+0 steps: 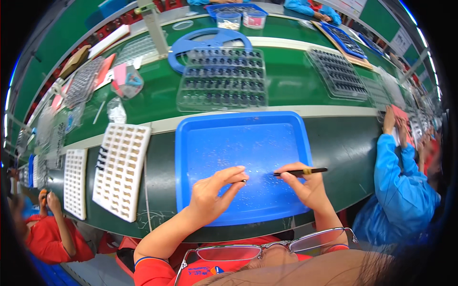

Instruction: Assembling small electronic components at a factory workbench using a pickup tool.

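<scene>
My left hand (pixel 210 193) is closed, pinching a tiny dark part (pixel 244 180) between thumb and fingertips. My right hand (pixel 307 188) grips a pair of black tweezers (pixel 318 170) with a yellowish band; their tips point left, toward the left hand but apart from it. Both hands are above a shallow blue tray (pixel 243 116), whose floor is strewn with many tiny pale bits. Behind it, a clear plastic tray (pixel 222 88) carries rows of small black parts. A white tray (pixel 121 167) with rows of shaped pockets lies left of the blue one, a few black parts along its left edge.
A narrower white tray (pixel 75 183) lies farther left. A blue reel (pixel 179 50) sits partly behind the clear tray, near a metal post (pixel 153 31). Another filled clear tray (pixel 336 74) is at the back right. Co-workers sit on both sides, a blue sleeve (pixel 389 167) close on the right.
</scene>
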